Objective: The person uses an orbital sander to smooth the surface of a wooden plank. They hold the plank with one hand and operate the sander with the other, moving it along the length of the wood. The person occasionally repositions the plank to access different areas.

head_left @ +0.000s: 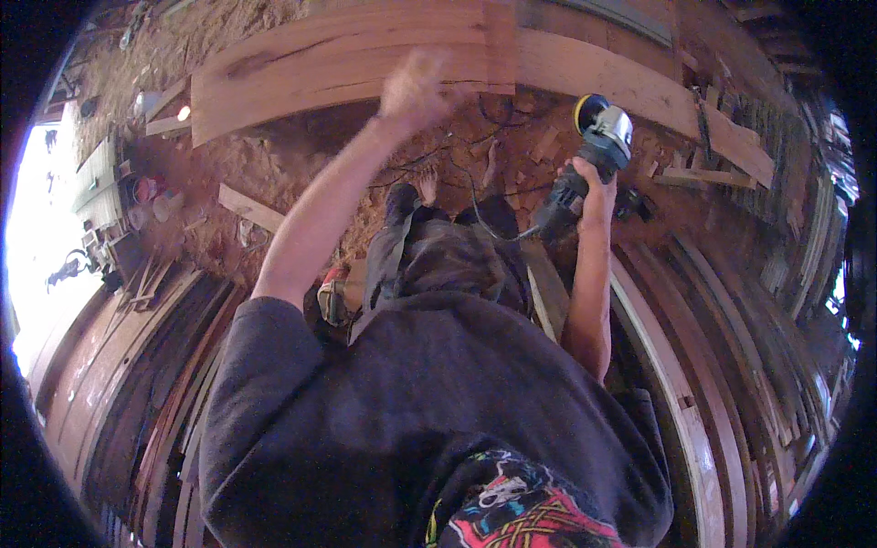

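My right hand (589,183) is wrapped round the body of an angle grinder (601,151), a dark tool with a silver head. Its round disc (590,111), yellow at the rim and dark in the middle, is tilted up near the edge of a plank. A power cord (493,228) trails from the tool's rear. My left hand (420,91) is stretched forward over a wide reddish wooden board (301,68). Motion smears its fingers, so whether it touches the wood is unclear. A second board (612,78) continues to the right, below the grinder's level of reach.
Wood offcuts (251,208) and a dark cord lie on the reddish, debris-strewn ground around my bare feet (427,187). Long timbers are stacked behind me at left (128,365) and right (681,393). A red-and-grey object (333,294) sits beside my left hip.
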`<state>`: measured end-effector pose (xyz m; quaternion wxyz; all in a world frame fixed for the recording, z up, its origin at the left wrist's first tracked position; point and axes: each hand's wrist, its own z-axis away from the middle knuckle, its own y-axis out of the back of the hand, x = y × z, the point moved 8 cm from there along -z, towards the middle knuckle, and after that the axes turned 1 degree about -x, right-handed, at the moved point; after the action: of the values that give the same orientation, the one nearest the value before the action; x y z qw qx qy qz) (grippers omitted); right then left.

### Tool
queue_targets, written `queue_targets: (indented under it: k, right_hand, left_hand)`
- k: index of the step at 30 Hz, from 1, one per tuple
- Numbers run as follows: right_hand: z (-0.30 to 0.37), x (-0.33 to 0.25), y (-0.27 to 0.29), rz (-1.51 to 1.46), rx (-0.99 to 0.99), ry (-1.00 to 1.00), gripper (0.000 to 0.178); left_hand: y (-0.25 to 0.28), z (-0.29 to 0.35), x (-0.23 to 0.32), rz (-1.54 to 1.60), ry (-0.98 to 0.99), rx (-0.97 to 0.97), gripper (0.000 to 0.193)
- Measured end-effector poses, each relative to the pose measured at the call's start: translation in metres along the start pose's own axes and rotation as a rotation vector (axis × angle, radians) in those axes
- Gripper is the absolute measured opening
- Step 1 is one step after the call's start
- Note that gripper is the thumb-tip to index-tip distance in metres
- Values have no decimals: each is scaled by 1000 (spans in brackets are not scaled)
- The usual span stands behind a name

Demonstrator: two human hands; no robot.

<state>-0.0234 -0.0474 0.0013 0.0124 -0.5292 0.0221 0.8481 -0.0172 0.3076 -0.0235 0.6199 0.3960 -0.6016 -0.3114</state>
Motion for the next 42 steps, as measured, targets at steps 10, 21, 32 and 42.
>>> queue_targets:
  k: [10,21,32,42]
  right_hand:
    - [-9,8,-64,696,-29,122,66]
    - [-16,22,-96,756,12,103,83]
    - [-17,21,-101,739,-18,77,82]
    - [-19,26,-100,730,-69,-12,85]
  left_hand:
    - [-12,-36,-140,-361,246,163,96]
    - [-8,-41,-139,-423,263,132,98]
    - [-10,-41,-134,-371,257,163,98]
    - [-8,-39,-129,-376,250,187,98]
